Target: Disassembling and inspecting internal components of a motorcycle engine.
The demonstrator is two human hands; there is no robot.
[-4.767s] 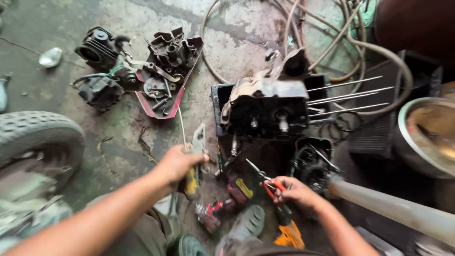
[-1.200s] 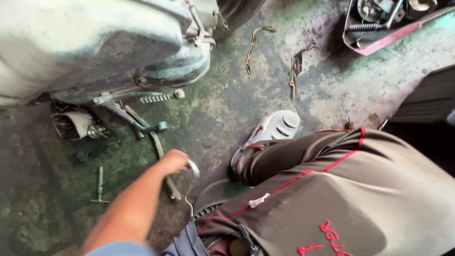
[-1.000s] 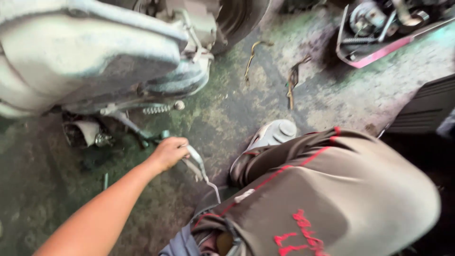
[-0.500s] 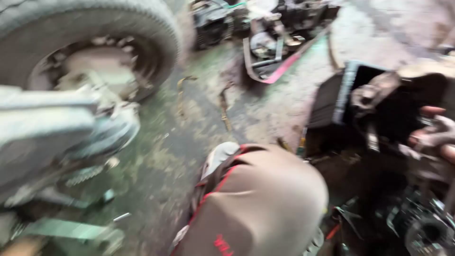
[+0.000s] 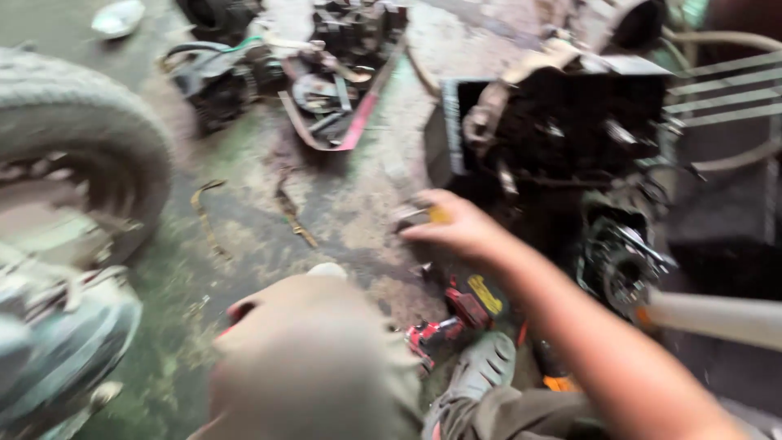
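Engine block [image 5: 570,122], dark and greasy, sat on the floor just beyond the one hand in view [image 5: 456,228]; whether left or right could not be told from this blurred frame. Judged heavy, rigid, slippery with oil; best gripped by its casing edges. Tyre [image 5: 81,138] stood well to that hand's left. Red power tool [image 5: 444,326] lay just below the wrist. Hand curled loosely around a small yellow-tipped tool [image 5: 428,216]; grip blurred. Other hand not visible.

Stained concrete floor [image 5: 244,244], green patches, daylight
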